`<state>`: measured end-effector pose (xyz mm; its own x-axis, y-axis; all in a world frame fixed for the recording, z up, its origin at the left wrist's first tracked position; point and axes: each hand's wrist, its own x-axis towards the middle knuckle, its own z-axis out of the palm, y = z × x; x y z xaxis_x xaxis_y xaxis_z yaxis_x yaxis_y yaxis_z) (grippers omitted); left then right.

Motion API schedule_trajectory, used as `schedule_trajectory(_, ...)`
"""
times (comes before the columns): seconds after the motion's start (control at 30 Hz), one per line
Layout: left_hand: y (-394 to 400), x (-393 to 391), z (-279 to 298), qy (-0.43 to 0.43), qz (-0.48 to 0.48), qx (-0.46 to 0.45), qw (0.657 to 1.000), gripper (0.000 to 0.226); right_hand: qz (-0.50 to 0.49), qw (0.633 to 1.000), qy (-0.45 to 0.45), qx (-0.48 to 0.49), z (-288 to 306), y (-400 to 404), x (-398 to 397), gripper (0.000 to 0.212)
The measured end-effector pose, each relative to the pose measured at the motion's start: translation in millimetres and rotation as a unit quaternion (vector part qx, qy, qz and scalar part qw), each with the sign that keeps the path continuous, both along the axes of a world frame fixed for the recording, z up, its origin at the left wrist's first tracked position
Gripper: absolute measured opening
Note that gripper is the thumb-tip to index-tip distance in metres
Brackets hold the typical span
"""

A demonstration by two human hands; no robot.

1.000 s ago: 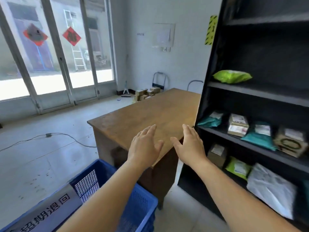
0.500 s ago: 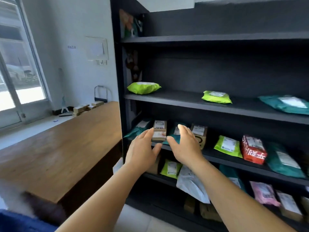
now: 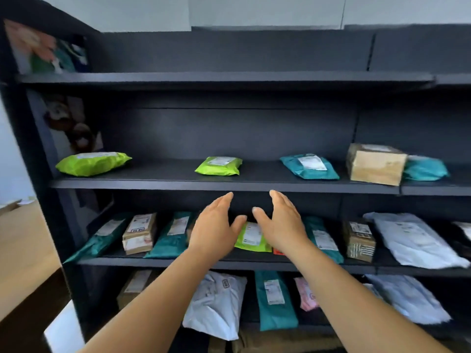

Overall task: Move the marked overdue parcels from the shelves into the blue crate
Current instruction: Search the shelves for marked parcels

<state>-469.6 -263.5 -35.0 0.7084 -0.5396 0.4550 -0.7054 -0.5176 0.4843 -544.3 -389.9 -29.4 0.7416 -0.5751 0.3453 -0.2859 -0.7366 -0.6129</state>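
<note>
A black shelf unit [image 3: 224,185] fills the view, with parcels on several shelves. My left hand [image 3: 214,228] and my right hand [image 3: 281,224] are held out side by side in front of the middle shelf, fingers straight, holding nothing. Between them lies a lime green parcel [image 3: 252,236] with a white label; a red parcel [image 3: 278,250] peeks out under my right wrist. Teal bags [image 3: 170,236] and a taped cardboard box [image 3: 140,233] lie to the left. No overdue mark can be made out on any parcel. The blue crate is out of view.
The upper shelf holds two green bags [image 3: 91,163], a teal bag [image 3: 309,167] and a brown box [image 3: 376,164]. White bags [image 3: 413,238] lie at the right, more parcels [image 3: 216,304] on the lower shelf. A wooden table [image 3: 23,253] stands at the left.
The view has swung right from the table and blue crate to face the shelves head on. Both hands stayed outstretched and empty, now closer to the middle shelf.
</note>
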Motion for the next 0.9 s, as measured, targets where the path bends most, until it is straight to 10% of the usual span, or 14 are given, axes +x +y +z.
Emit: schedule_trajectory(0.9,-331,145,0,-0.007,-0.121,0.049,0.991,0.070,-0.180,0.984,0.002,-0.011,5,-305,100,0.070)
